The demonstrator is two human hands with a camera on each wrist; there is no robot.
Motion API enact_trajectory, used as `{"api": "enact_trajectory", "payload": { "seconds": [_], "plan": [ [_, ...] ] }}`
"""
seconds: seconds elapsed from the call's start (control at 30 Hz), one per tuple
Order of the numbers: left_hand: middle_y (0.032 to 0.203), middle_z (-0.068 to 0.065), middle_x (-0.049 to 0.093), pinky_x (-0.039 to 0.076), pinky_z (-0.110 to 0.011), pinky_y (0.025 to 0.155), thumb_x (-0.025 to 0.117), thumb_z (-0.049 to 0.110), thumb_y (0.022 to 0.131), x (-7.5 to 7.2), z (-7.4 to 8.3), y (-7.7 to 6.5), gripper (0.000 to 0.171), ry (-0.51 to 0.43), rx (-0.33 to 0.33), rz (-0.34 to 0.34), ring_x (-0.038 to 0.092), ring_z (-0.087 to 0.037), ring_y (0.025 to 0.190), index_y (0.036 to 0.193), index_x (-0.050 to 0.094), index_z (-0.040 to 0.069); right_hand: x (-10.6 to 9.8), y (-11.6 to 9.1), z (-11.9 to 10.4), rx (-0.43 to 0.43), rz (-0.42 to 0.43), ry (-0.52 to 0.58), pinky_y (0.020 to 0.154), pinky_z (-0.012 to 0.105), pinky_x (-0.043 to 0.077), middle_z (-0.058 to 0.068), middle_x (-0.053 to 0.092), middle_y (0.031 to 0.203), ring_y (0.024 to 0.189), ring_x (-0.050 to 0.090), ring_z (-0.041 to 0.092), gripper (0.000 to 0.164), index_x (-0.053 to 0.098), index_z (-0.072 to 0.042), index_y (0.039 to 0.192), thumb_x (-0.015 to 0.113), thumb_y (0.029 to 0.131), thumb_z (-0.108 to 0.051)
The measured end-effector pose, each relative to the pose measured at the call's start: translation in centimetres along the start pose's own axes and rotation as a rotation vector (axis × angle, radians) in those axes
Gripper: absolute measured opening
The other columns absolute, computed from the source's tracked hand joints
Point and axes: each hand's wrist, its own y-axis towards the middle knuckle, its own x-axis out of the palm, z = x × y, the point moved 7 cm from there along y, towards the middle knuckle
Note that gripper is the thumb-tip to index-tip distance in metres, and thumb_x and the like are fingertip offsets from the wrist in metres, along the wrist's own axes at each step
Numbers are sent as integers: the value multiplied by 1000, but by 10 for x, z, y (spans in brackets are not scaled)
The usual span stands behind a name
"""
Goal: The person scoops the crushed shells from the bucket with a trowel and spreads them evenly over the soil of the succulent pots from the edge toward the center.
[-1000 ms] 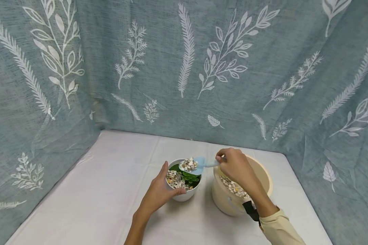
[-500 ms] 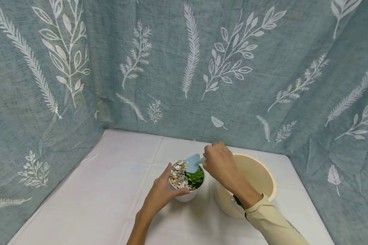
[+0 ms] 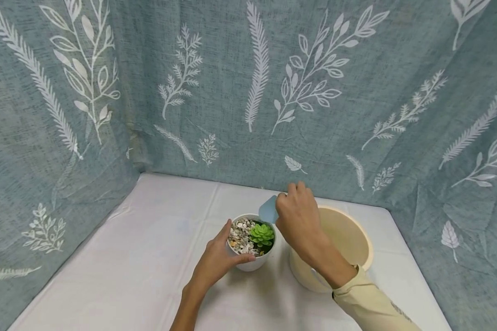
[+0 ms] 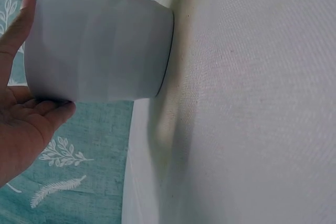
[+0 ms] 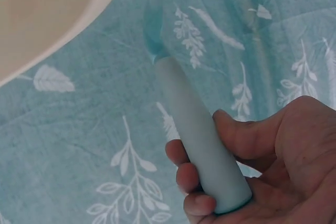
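Note:
A white plant pot [image 3: 251, 265] stands on the cloth-covered table, with pale pebbles [image 3: 238, 232] on its left side and a green succulent [image 3: 262, 235] on its right. My left hand [image 3: 217, 258] grips the pot from the left, thumb at the near side; the left wrist view shows fingers and thumb about the pot wall [image 4: 100, 40]. Above the pot's far right rim, my right hand [image 3: 300, 218] holds a small light-blue trowel, its blade [image 3: 268, 210] tilted and bare of pebbles. In the right wrist view, curled fingers wrap the trowel's handle [image 5: 194, 129].
Right of the pot stands a cream bucket [image 3: 356, 230], partly hidden behind my right forearm. Blue-green curtains [image 3: 232, 92] with white leaf prints surround the table [image 3: 149, 248] at the back and sides.
The trowel's load of pebbles has gone into the pot, where the pebble layer now covers more of the left side. The emptied blade has risen and drawn right; the left hand keeps its hold.

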Motion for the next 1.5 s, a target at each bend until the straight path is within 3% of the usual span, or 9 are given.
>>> {"api": "enact_trajectory", "payload": {
  "seconds": [0.1, 0.37, 0.67, 0.8, 0.97, 1.07, 1.17, 1.33, 1.5],
  "plan": [
    [171, -17, 33, 41, -62, 121, 90, 53, 77, 2, 1, 1, 121, 10, 8, 2, 39, -41, 154, 167, 22, 8, -2, -5, 3, -5, 31, -31, 59, 29, 26, 8, 46, 66, 65, 28, 20, 41, 43, -14, 57, 74, 71, 8],
    [171, -16, 32, 40, -62, 121, 90, 54, 76, 8, 4, 5, 122, 21, 9, -9, 37, -41, 155, 167, 23, 8, -9, -26, 33, 76, 117, 62, 60, 38, 43, 15, 57, 73, 69, 50, 31, 16, 67, 0, 70, 71, 64, 14],
    [173, -16, 28, 37, -61, 124, 89, 53, 78, 11, 7, 8, 121, 57, 35, -26, 32, -40, 158, 167, 22, 5, -27, -80, 93, 230, 259, 132, 60, 45, 45, 24, 64, 78, 70, 54, 40, 6, 75, 7, 88, 74, 83, 9],
    [175, -18, 20, 36, -63, 124, 88, 53, 80, 9, 16, 7, 121, 101, 74, 1, 25, -43, 160, 168, 19, 6, -31, -104, 119, 286, 268, 122, 58, 49, 44, 25, 63, 78, 69, 53, 42, 6, 74, 8, 88, 74, 82, 10],
    [178, -11, 14, 28, -69, 126, 86, 46, 84, 14, 50, 1, 112, 111, 206, 51, 14, -43, 164, 169, 21, 14, -8, -116, 131, 233, 129, 10, 53, 48, 41, 21, 56, 69, 64, 49, 39, 12, 69, 7, 73, 75, 66, 15],
    [176, -10, 21, 32, -64, 126, 84, 44, 86, 30, 78, -4, 100, 115, 342, 29, 21, -37, 163, 166, 31, 13, 18, -116, 125, 187, 2, -69, 55, 45, 42, 19, 56, 68, 64, 48, 34, 17, 64, 4, 66, 79, 61, 12],
    [173, -14, 28, 39, -57, 124, 81, 46, 89, 52, 99, -7, 89, 157, 451, -18, 31, -36, 160, 160, 42, 8, 42, -115, 114, 166, -88, -133, 58, 41, 44, 18, 58, 68, 65, 47, 30, 22, 63, 1, 62, 84, 65, 5],
    [168, -19, 38, 46, -48, 120, 74, 49, 93, 84, 111, -11, 76, 246, 538, -98, 42, -35, 154, 152, 54, 4, 65, -112, 100, 143, -158, -209, 58, 36, 45, 13, 55, 63, 64, 45, 24, 26, 64, -3, 57, 83, 75, 0],
    [164, -19, 44, 50, -45, 116, 75, 46, 93, 93, 113, -11, 72, 269, 580, -80, 51, -34, 148, 150, 57, 6, 73, -112, 108, 213, -221, -180, 57, 36, 47, 13, 53, 60, 60, 45, 25, 32, 61, -6, 55, 86, 74, -4]
  ]
}}
